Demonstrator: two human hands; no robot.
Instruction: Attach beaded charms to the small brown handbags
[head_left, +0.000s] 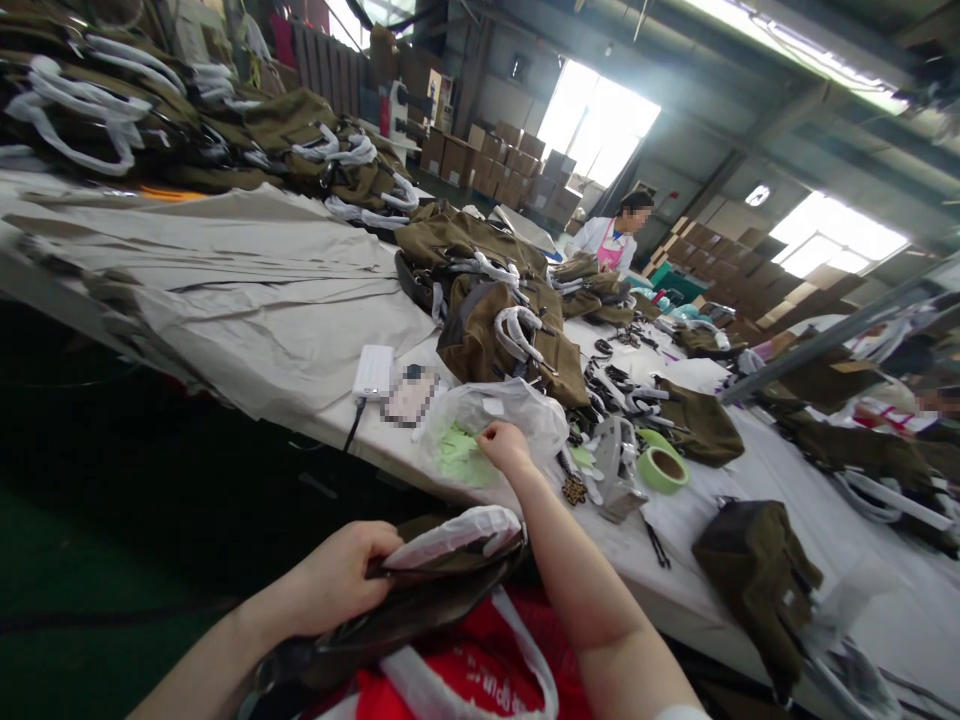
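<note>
My left hand (341, 575) grips the edge of an olive and black bag (405, 610) with a white-wrapped handle, which rests against my body over a red garment. Its fingers are bent round the bag's edge. My right hand (506, 447) reaches over a clear plastic bag (536, 410) on the table's edge. Pale green pieces (459, 455) lie in the plastic bag just left of my fingertips. The right fingers are pinched together, and anything between them is too small to make out.
A white box (373, 371) and a phone (410, 396) lie left of the plastic bag. A metal tape dispenser (619, 468) and green tape roll (663, 468) stand right. Olive bags (510, 330) pile behind. A person (606, 245) is across the table.
</note>
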